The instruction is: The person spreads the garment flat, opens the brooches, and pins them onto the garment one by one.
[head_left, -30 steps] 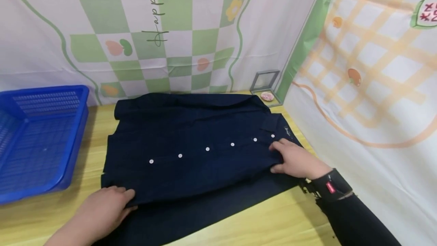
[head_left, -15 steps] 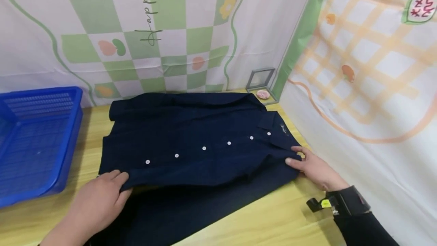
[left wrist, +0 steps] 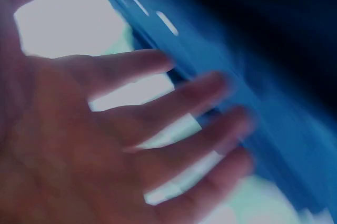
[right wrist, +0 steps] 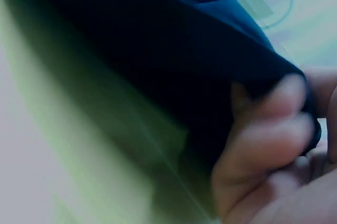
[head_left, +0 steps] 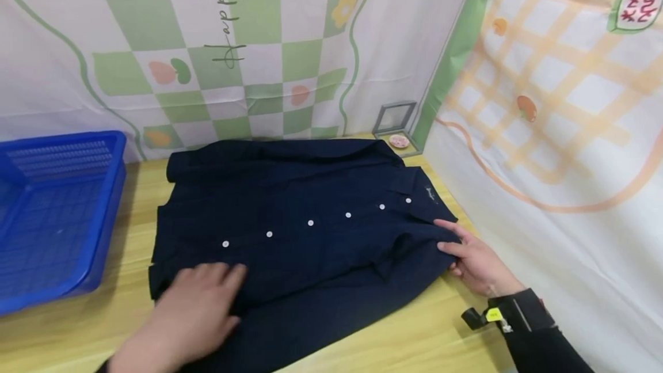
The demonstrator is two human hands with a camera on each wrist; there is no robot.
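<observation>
Backdrop: checked cloth behind a wooden table (head_left: 414,338).
Shirt: navy shirt (head_left: 290,212) lies buttoned at frame centre.
Left hand (head_left: 191,309): fingers apart, flat on the lower-left hem, likely smoothing.
Right hand (head_left: 473,258): pinches the right edge, seemingly for tension.
Basket: blue basket (head_left: 57,212) at left.

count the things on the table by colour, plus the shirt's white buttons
navy: 1, the shirt
blue: 1, the basket
grey: 1, the frame
pink: 1, a small round thing by the frame
white buttons: 6
total: 4 things, 6 buttons
</observation>
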